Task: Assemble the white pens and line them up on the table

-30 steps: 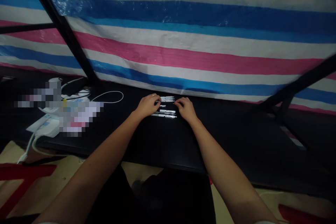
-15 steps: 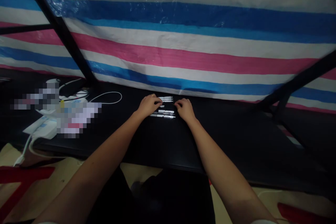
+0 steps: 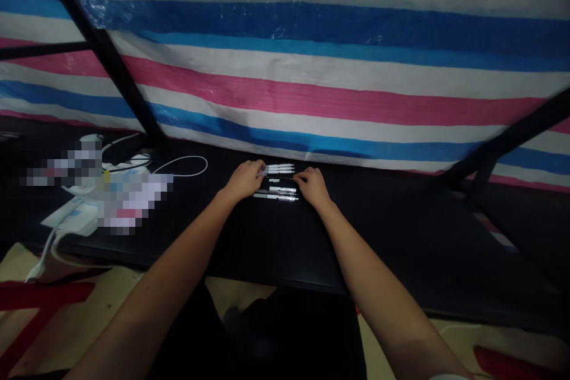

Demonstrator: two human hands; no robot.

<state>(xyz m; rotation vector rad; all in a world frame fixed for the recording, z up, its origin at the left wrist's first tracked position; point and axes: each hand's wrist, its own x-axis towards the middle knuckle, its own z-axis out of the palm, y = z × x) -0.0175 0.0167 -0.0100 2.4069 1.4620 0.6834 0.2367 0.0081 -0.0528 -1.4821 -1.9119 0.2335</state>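
White-and-clear pens (image 3: pixel 279 169) lie side by side in a group at the back of the black table. Closer to me is a second row of pen parts (image 3: pixel 282 192), with clear barrels and grey ends. My left hand (image 3: pixel 247 179) is closed at the left end of the back pens, its fingertips pinched on something small that I cannot make out. Opposite, my right hand (image 3: pixel 312 185) pinches the right end of a thin dark pen refill (image 3: pixel 285 178), which stretches toward my left fingers. A small white-marked piece (image 3: pixel 274 180) lies just below the refill.
On the left are white power strips (image 3: pixel 82 214), cables (image 3: pixel 56 243) and blurred-out packets (image 3: pixel 133 202). A striped plastic sheet (image 3: pixel 312 95) hangs behind the black table (image 3: pixel 276 249). Dark slanted frame bars (image 3: pixel 116 65) rise at both sides.
My left hand has drawn back to the left, widening the gap between my hands and uncovering more of the back pens. My right hand has barely shifted.
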